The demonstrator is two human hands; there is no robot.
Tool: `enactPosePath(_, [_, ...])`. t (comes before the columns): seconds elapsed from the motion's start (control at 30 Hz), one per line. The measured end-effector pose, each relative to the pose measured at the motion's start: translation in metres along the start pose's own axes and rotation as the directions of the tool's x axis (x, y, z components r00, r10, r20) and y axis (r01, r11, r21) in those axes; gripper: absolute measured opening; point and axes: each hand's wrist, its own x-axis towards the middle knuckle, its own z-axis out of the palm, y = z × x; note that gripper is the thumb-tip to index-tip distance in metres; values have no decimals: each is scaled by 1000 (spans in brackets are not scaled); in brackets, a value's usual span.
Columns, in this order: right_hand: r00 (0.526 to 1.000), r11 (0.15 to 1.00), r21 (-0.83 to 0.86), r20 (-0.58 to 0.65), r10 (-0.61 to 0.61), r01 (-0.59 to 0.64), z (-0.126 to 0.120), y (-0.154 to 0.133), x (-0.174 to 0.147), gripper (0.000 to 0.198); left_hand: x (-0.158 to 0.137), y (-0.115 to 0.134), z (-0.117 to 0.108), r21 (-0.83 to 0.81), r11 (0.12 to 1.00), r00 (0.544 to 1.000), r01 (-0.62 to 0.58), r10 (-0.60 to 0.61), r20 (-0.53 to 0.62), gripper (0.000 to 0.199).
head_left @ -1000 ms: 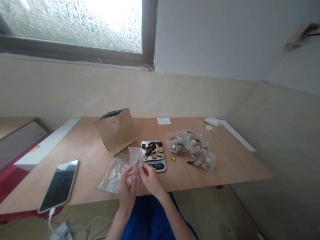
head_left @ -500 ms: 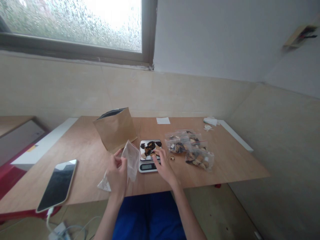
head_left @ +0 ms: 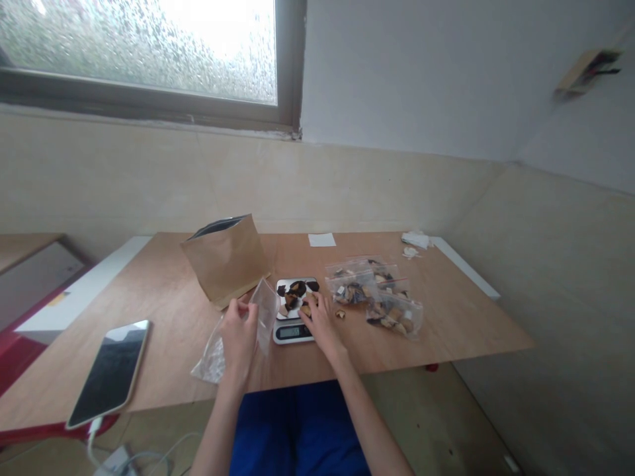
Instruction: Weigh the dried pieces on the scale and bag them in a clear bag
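Observation:
My left hand (head_left: 238, 337) holds a small clear zip bag (head_left: 265, 312) upright just left of a digital kitchen scale (head_left: 294, 317). Dark and tan dried pieces (head_left: 296, 291) lie on the scale's platform. My right hand (head_left: 320, 320) rests on the scale's right side, its fingers closed on some of those pieces. A tall brown paper pouch (head_left: 225, 256), open at the top, stands behind the left hand. Several filled clear bags (head_left: 377, 294) lie to the right of the scale.
A stack of empty clear bags (head_left: 211, 360) lies near the wooden table's (head_left: 446, 317) front edge. A phone (head_left: 109, 373) on a cable rests at the left. A white paper slip (head_left: 321, 239) and white scraps (head_left: 415, 241) lie at the back.
My right hand let go of the clear bag and went to the pieces on the scale. The left hand lifted the bag and keeps it beside the scale.

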Motion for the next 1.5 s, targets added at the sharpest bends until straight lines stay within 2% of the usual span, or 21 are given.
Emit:
enactPosePath(0.17, [999,989,-141,29,-41,45,-1,2,6,24,2,3,-1,11,999,999,36,-36,5,17])
enactPosePath(0.37, [991,992,-92,111,-79,90,-7,9,22,17,3,5,-4,-7,999,999,48,-48,1,17])
enactPosePath(0.57, [993,994,-80,96,-62,70,1,14,26,15,2,-1,-1,4,999,999,42,-42,15,18])
enactPosePath(0.67, [998,995,-94,66,-14,20,8,17,26,14,2,-3,0,10,999,999,41,-41,21,18])
enactPosePath(0.73, [999,999,-18,31,40,-39,9,19,27,13,1,-4,0,10,999,999,37,-37,19,17])
enactPosePath(0.83, [988,960,251,-59,143,-124,4,24,31,15,1,-4,0,8,999,999,41,-41,19,17])
enactPosePath(0.9, [963,860,480,-99,251,-175,-5,23,35,22,0,-4,0,10,999,999,46,-46,22,17])
enactPosePath(0.93, [946,778,594,-85,313,-204,-11,19,37,26,0,-4,0,10,999,999,46,-46,24,17])
enactPosePath(1.0, [919,547,793,40,392,-268,-25,7,41,33,-1,-3,1,14,999,999,40,-40,26,17])
enactPosePath(1.03, [910,410,860,132,393,-302,-32,-3,42,36,-1,-2,2,17,999,999,35,-36,25,17])
enactPosePath(1.07, [908,279,902,222,354,-329,-39,-14,43,37,-2,-1,2,20,999,999,29,-30,23,17])
enactPosePath(1.13, [909,85,919,360,213,-384,-51,-38,44,36,-4,2,3,21,1000,1000,13,-13,16,17])
enactPosePath(1.2, [877,5,880,474,73,-476,-58,-59,45,32,-6,6,4,4,1000,1000,-9,9,16,16])
enactPosePath(1.23, [851,11,851,525,26,-525,-59,-67,47,30,-8,7,4,-12,1000,1000,-18,18,20,16])
enactPosePath(1.3, [803,92,800,595,6,-593,-56,-78,51,25,-10,9,4,-38,999,1000,-18,19,23,16])
enactPosePath(1.4, [789,336,732,612,58,-593,-44,-83,61,21,-14,11,4,-35,999,1000,18,-18,2,15])
enactPosePath(1.5, [787,602,622,617,15,-500,-37,-84,71,20,-15,11,4,-44,998,999,51,-52,-12,16])
